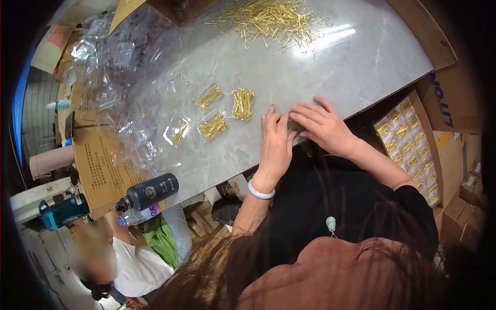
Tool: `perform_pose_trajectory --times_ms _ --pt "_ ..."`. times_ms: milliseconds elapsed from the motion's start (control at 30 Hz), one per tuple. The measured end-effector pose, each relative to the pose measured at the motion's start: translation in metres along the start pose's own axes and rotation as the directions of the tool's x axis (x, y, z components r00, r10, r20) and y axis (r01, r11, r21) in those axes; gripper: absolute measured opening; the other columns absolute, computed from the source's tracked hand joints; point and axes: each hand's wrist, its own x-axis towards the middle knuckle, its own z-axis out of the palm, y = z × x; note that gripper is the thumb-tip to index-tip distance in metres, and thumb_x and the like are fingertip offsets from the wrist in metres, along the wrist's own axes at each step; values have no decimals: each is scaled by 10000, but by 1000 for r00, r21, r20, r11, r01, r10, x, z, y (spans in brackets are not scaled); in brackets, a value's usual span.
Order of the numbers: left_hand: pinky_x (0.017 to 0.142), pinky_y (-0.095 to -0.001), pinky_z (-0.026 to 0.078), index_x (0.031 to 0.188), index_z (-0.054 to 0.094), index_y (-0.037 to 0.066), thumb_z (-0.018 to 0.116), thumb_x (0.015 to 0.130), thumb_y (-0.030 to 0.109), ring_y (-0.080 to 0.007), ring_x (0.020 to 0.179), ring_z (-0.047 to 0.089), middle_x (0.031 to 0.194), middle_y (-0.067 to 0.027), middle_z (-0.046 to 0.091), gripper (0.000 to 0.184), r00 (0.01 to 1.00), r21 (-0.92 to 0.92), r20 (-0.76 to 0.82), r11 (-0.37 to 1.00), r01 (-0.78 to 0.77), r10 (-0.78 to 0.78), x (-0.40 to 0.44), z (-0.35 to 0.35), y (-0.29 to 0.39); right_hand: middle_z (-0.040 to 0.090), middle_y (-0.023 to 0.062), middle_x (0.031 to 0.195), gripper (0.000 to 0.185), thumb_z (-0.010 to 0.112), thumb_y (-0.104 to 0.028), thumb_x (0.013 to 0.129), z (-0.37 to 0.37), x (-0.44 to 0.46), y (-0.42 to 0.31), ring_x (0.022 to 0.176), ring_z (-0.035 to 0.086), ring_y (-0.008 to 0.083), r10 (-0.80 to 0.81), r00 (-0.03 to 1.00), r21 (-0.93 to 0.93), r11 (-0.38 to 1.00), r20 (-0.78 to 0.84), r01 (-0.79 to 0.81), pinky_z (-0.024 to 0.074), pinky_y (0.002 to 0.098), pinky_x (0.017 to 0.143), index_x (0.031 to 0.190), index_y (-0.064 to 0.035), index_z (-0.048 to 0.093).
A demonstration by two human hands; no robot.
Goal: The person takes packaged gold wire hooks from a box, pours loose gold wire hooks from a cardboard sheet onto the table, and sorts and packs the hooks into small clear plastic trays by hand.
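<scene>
My left hand (276, 142), with a pale bracelet (261, 190) at the wrist, rests at the table's near edge, fingers stretched out. Close beside it on the right, my right hand (323, 126) has its fingers extended and partly spread towards the left one. A small dark patch shows between the hands; I cannot make out what it is. Beyond the left hand lies a bundle of gold hooks (243, 104). Clear packets of gold hooks (213, 127) sit farther left, and a loose pile of gold hooks (274, 23) is at the far side.
Clear plastic bags (121, 67) cover the grey table's (356, 67) left side. A dark bottle (152, 191) lies near the left edge. At right, a carton (435, 170) holds rows of filled packets. Another person (139, 263) is at lower left.
</scene>
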Motion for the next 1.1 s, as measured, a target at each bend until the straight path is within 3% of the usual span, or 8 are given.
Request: perform_pose_trajectory --times_ms 133,233,300,400,633,933,1100 --pt "1057 -514 430 1231 605 -18 652 870 -10 -430 1272 492 1217 -212 524 364 998 61 -50 997 -38 41 -15 4 -7 611 73 1284 491 724 -208 816 5 -5 12 1219 564 223 -171 984 -35 984 48 173 386 470 1086 1270 -69 597" --pt "1045 -509 451 1150 643 -38 623 845 -60 -421 1242 517 1197 -199 540 307 995 128 -63 989 -71 80 -27 7 -7 616 65 1243 529 745 -233 791 6 -14 13 1178 579 225 -195 981 -19 981 13 195 400 478 1073 1274 -75 599" --pt "1050 -508 450 1133 646 -46 610 824 -87 -423 1241 518 1220 -197 542 314 992 130 -93 989 -71 83 -30 8 -6 623 57 1195 537 759 -246 772 5 -19 13 1143 588 229 -127 988 20 991 -84 129 379 499 1086 1261 -80 610" --pt "1065 -511 443 1146 643 -44 621 805 -84 -422 1264 507 1291 -202 536 344 988 110 -137 992 -59 74 -27 7 -2 630 38 1141 538 776 -260 744 6 -22 7 1101 596 228 -56 989 -26 998 -140 53 333 530 1110 1236 -97 630" --pt "1111 -543 392 1248 573 -94 668 843 29 -418 1320 475 1366 -252 520 434 976 235 -29 951 -201 214 -35 10 -9 639 -7 1106 456 777 -259 740 28 -31 -5 1084 599 190 -22 974 -78 997 -227 5 256 550 1148 1168 -142 671" --pt "1102 -512 415 1299 574 -66 601 923 81 -386 1287 536 1371 -234 558 404 940 435 4 846 -310 342 -45 12 -18 666 -34 1068 265 662 -220 843 23 -26 -2 988 623 149 -141 967 -174 979 -211 104 288 517 1138 1098 -161 698" --pt "1102 -485 426 1270 604 -44 586 899 52 -356 1268 563 1336 -204 596 384 933 434 -39 847 -306 357 -44 13 -17 665 -43 965 199 670 -169 797 30 -35 3 898 620 134 -231 928 -142 970 -293 196 357 489 1070 990 -152 718"
